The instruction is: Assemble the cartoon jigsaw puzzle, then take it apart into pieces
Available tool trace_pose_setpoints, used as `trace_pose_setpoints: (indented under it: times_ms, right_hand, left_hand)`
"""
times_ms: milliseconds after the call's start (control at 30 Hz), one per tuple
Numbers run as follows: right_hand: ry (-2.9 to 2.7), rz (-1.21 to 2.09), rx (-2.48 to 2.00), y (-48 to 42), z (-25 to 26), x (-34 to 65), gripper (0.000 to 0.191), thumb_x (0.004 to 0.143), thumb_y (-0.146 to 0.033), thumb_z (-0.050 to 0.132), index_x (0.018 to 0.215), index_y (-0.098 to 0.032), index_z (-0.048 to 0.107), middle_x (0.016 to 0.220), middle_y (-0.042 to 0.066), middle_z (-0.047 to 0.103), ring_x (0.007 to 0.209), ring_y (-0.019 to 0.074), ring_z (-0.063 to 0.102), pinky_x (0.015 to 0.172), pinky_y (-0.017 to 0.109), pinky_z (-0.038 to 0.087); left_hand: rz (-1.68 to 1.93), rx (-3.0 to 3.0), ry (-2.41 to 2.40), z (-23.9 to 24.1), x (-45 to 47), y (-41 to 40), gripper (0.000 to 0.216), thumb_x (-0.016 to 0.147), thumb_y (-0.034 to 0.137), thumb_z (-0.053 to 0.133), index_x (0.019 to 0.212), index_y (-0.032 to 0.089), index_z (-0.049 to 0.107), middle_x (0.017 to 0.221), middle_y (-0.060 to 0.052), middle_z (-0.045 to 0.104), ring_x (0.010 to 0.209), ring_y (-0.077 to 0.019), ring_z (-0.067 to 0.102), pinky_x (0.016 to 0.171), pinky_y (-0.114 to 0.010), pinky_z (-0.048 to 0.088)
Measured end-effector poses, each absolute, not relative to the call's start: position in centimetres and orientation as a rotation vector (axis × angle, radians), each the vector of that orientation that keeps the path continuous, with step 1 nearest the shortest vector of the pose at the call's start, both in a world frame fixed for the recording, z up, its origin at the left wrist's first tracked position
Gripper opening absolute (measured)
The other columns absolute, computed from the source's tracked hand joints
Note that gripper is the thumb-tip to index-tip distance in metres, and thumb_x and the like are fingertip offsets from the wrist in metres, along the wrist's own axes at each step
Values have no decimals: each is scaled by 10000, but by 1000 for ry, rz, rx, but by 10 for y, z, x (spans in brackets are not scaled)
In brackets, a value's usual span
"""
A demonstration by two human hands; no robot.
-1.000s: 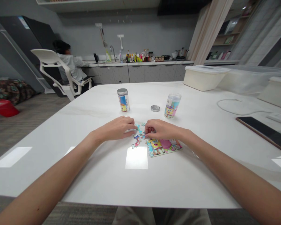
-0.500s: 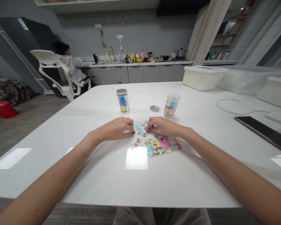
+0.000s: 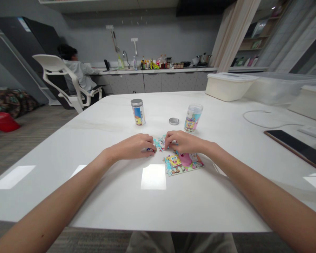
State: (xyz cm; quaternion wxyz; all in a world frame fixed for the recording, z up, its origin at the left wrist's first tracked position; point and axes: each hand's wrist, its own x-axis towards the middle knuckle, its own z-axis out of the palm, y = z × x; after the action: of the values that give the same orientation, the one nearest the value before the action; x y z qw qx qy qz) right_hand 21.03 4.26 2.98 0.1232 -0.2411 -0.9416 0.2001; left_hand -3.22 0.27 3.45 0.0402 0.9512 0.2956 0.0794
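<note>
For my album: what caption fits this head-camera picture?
Left hand and right hand touch loose colourful puzzle pieces beside a part-built cartoon puzzle on a white table.

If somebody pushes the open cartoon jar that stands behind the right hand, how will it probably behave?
The open jar stands upright and looks tall for its narrow base, so a push near the top would probably tip it. Its round wall suggests it would then roll. It looks like clear plastic, so it is probably light.
</note>
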Motion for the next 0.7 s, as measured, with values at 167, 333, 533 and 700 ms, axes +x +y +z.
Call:
trace_pose_setpoints:
  times_ms: [167,333,533,700]
  right_hand:
    - [-2820,747,-670,41,37,216,129,746,-262,710,857,-200,686,897,24,640,778,153,594,721,276,478]
    - [-2910,814,-719,35,41,215,234,669,-304,763,861,-211,667,909,15,639,789,158,588,674,255,475]
    - [-2911,893,-752,32,42,212,163,693,-305,738,795,-207,658,919,16,640,767,149,589,648,246,460]
    - [-2881,928,-876,29,46,211,220,684,-291,725,864,-211,626,865,0,650,765,158,585,622,248,428]
  left_hand:
    - [177,3030,944,38,-31,0,197,914,227,505,969,216,694,903,-52,633,761,-151,560,733,-288,424]
    - [221,2986,796,38,-18,-9,158,910,220,536,983,208,675,931,-48,642,805,-158,570,740,-289,427]
    - [308,2824,784,29,-6,-13,212,905,330,571,1044,180,629,965,-73,621,830,-178,569,741,-310,452]
    - [352,2592,871,25,1,-16,166,905,321,562,997,185,585,1020,-63,611,903,-185,568,787,-316,447]
